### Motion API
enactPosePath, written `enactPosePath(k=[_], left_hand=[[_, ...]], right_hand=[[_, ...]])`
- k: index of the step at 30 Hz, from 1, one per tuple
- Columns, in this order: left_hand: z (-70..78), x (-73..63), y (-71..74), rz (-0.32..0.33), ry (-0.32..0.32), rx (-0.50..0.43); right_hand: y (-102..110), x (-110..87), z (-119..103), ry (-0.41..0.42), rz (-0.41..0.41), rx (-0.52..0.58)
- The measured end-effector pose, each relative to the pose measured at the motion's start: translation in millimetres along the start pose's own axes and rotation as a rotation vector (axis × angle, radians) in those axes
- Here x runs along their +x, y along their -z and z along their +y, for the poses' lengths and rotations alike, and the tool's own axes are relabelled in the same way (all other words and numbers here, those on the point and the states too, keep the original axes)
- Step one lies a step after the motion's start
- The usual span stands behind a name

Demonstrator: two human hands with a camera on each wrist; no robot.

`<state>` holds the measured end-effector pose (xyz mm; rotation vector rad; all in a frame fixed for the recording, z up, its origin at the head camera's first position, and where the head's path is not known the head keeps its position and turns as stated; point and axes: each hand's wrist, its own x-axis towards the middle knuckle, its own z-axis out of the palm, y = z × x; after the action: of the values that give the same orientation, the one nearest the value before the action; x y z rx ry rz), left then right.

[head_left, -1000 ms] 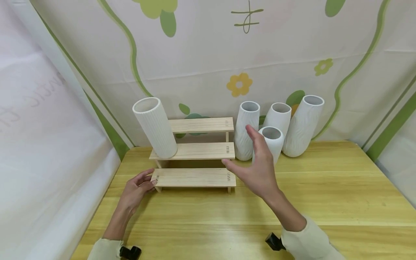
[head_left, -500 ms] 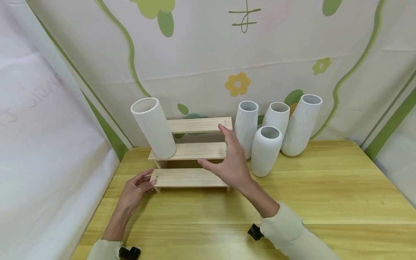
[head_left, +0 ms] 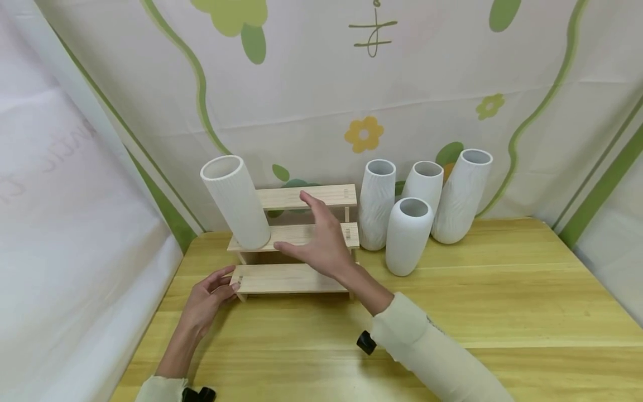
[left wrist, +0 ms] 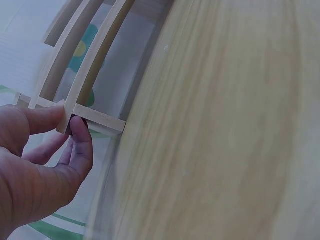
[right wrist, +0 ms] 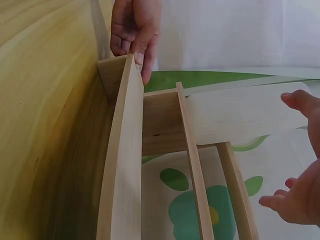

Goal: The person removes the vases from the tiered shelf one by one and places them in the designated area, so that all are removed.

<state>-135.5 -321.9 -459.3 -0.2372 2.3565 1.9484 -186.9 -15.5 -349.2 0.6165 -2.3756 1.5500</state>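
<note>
A three-step wooden display stand [head_left: 286,279] stands on the table. My left hand [head_left: 203,304] grips the left end of its lowest board; in the left wrist view the thumb [left wrist: 47,117] lies on one face and a bent finger on the other. One ribbed white vase [head_left: 238,206] stands upright at the left end of the middle step. My right hand [head_left: 324,240] hovers in front of the stand, right of that vase, thumb and fingers spread apart and holding nothing. The right wrist view shows the vase [right wrist: 240,112] apart from these fingers.
Several white vases stand in a group right of the stand: a smooth one [head_left: 409,237] in front, a textured one [head_left: 378,206] beside the stand, a tall one [head_left: 462,195] at the right. A patterned cloth wall [head_left: 301,67] closes off the back of the wooden table [head_left: 492,301].
My right hand has moved left, from in front of the vase group to over the stand, nearer the ribbed vase. The left hand keeps its place on the lowest board.
</note>
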Motion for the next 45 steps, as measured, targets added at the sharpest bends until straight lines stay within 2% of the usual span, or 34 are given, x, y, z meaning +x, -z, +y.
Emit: enactPosePath(k=[11, 24, 28, 38, 45], left_hand=[[0.3, -0.8, 0.2, 0.011, 0.015, 0.011], [-0.4, -0.4, 0.0, 0.007, 0.02, 0.012], [-0.3, -0.6, 0.4, 0.003, 0.022, 0.011], [-0.3, -0.6, 1.0, 0.0, 0.027, 0.024], [1.0, -1.4, -0.2, -0.003, 0.017, 0.027]], right_hand=[[-33, 27.5, -4, 0.072, -0.019, 0.041], [-61, 49.1, -4, 0.073, -0.036, 0.16], [-68, 53.6, -7, 0.08, -0.03, 0.153], [-87, 60.2, -10, 0.035, -0.021, 0.127], [-85, 63.7, -5, 0.154, -0.021, 0.076]])
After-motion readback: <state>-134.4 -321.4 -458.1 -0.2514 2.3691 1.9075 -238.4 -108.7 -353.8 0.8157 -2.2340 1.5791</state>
